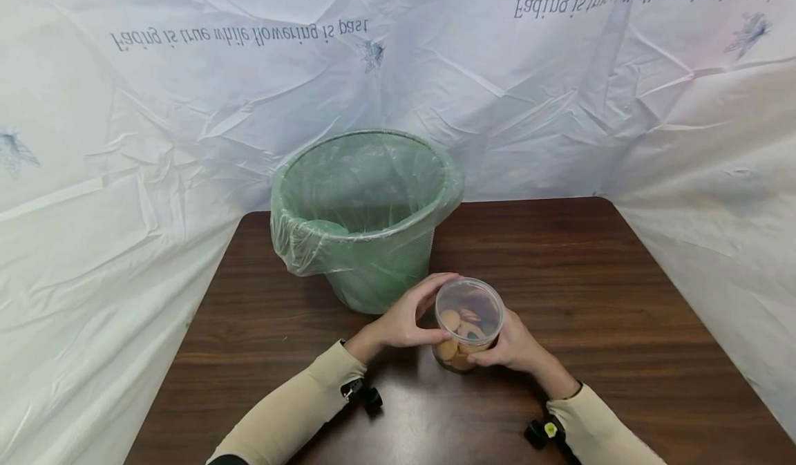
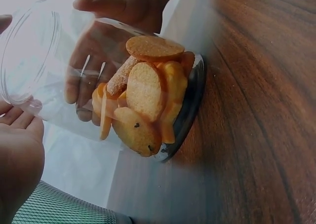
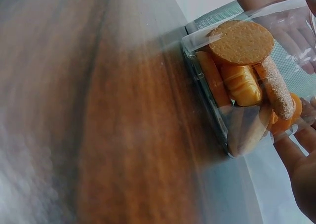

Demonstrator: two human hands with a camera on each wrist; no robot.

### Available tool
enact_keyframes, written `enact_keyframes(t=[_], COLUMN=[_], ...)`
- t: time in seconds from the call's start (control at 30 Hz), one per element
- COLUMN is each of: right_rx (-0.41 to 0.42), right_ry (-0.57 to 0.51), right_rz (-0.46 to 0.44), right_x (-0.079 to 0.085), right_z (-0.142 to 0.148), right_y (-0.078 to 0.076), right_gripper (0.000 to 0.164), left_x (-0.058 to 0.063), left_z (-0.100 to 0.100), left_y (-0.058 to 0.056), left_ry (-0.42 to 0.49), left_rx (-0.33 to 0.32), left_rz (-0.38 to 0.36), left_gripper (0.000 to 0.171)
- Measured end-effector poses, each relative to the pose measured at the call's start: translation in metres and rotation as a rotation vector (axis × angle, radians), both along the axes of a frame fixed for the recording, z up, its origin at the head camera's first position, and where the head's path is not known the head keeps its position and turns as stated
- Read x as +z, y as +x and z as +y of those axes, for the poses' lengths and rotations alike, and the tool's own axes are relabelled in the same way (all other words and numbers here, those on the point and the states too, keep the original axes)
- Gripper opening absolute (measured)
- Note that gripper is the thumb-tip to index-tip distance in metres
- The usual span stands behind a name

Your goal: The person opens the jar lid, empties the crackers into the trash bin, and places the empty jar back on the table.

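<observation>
So we've got a white sheet (image 1: 560, 140) hung all round the back and sides, with upside-down lettering that gets lost in the creases in places. Then the wooden table (image 1: 591, 278), whose near edge is out of shot, and on it a mesh bin (image 1: 382, 278) with a green bag folded over the rim; we can't see down to its floor. Both sleeves (image 1: 298, 403) are cut off at the bottom. The jar (image 1: 488, 309) is just in front of the bin, off to its right, sitting between the two hands. The left hand (image 1: 407, 316) grasps it up by the rim, thumb on the near side and fingers round the far left. The right hand (image 1: 517, 346) has it lower down, thumb across the near wall, and in the left wrist view we can see its fingers through the clear plastic, behind the jar. Can't tell if the dark base is touching the table, or if there's a clear lid on top. Smallest stuff: the cookies (image 2: 145, 93), round and oval ones plus a sugary stick, piled at the bottom. They overlap, so we can't count them.
</observation>
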State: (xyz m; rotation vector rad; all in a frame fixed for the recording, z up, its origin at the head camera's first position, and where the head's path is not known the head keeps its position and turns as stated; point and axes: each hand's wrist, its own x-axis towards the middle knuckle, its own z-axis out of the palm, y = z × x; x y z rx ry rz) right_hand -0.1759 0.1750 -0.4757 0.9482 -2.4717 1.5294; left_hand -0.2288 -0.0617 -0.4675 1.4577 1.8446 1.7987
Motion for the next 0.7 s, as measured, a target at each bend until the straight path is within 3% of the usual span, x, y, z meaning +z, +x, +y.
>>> enact_keyframes(t=[0.53,0.7], right_rx=[-0.031,-0.032], right_ry=[0.035,0.043], right_rz=[0.011,0.017], right_x=[0.005,-0.008], right_z=[-0.002,0.002], right_y=[0.002,-0.003], right_gripper=[0.095,0.097], left_x=[0.002,0.002], left_z=[0.001,0.001], left_y=[0.002,0.002], left_ry=[0.016,0.040], left_rx=[0.021,0.021], left_rz=[-0.006,-0.016], left_gripper=[0.088,0.087])
